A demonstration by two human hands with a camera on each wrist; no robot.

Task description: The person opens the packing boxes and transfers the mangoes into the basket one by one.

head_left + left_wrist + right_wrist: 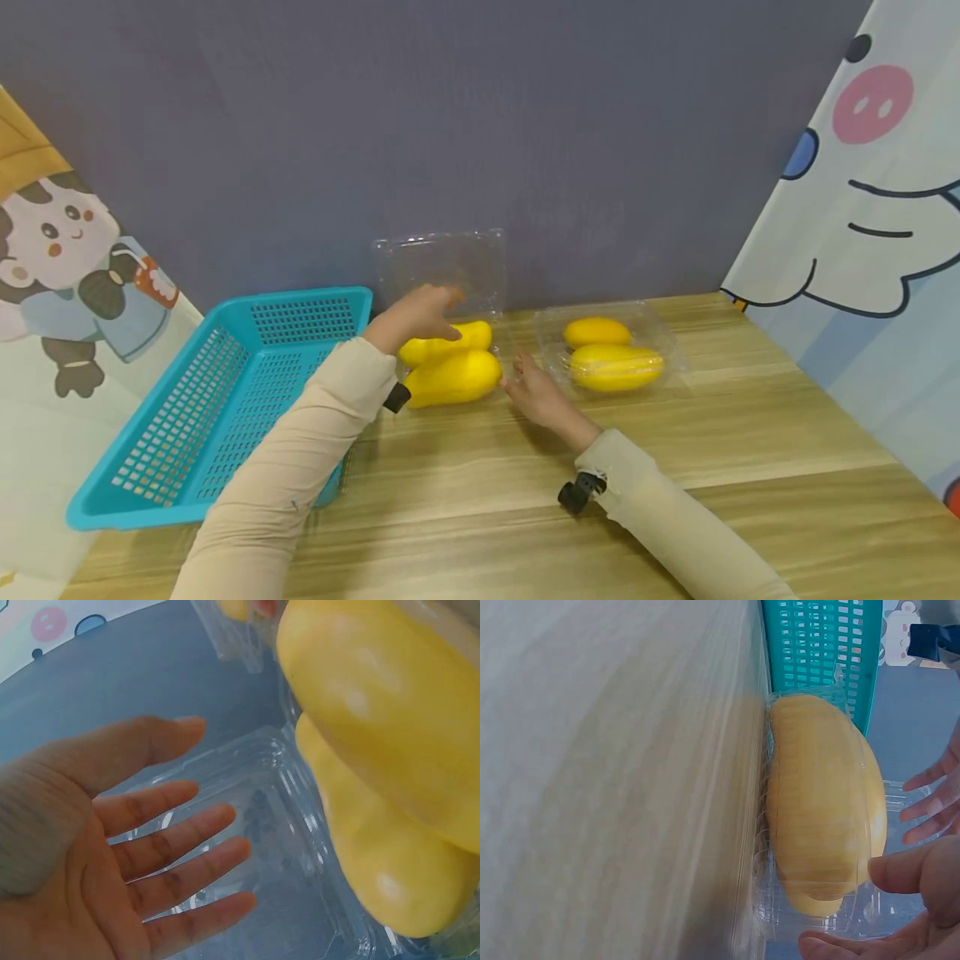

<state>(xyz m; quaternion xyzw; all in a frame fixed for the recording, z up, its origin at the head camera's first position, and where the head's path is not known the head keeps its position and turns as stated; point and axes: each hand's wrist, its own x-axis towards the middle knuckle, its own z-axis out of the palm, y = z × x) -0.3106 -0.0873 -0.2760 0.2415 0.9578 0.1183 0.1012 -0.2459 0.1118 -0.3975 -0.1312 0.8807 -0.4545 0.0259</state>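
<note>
Two long yellow mango-like fruits (453, 379) lie side by side in a clear plastic clamshell box (289, 817), its lid (442, 267) standing up at the back. My left hand (423, 317) hovers over the rear fruit. In the left wrist view its fingers (187, 881) are spread and extended in front of the lid, holding nothing. My right hand (536, 390) is at the box's right end. Seen from the right wrist, its thumb (904, 871) is beside the fruit's end and its fingers are by the box's corner, thumb and fingers apart.
To the left stands a turquoise perforated basket (86, 500). A second clear box (551, 354) with two yellow fruits (617, 368) is on the right of the wooden table (465, 517). A grey wall panel (480, 125) rises behind, with cartoon-printed sheets on both sides.
</note>
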